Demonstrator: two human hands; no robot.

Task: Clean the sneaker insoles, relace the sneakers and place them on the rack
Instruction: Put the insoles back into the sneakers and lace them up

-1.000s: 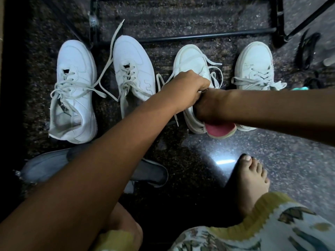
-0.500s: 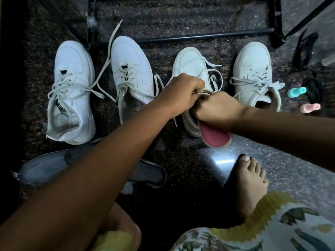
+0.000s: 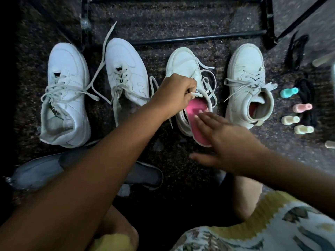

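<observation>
Several white sneakers stand in a row on the dark floor. My left hand [image 3: 174, 95] grips the tongue and laces of the third sneaker [image 3: 183, 66], holding it open. A pink insole [image 3: 196, 113] sticks out of that sneaker's heel opening. My right hand [image 3: 224, 142] hovers over the insole's rear end with fingers spread and straight, blurred by motion, holding nothing. The fourth sneaker [image 3: 244, 69] at the right is laced, with a reddish insole inside. The two left sneakers [image 3: 63, 91] [image 3: 126, 73] have loose laces.
A black metal shoe rack [image 3: 199, 38] stands behind the sneakers. Black laces [image 3: 306, 98] and several small pastel bottles [image 3: 289, 92] lie at the right. Two grey insoles [image 3: 38, 171] lie on the floor under my left arm. My knee and patterned clothing fill the bottom edge.
My right hand has let go of the sneaker and drawn back toward me, opening its fingers. The pink insole now shows more fully. My left hand stays on the tongue.
</observation>
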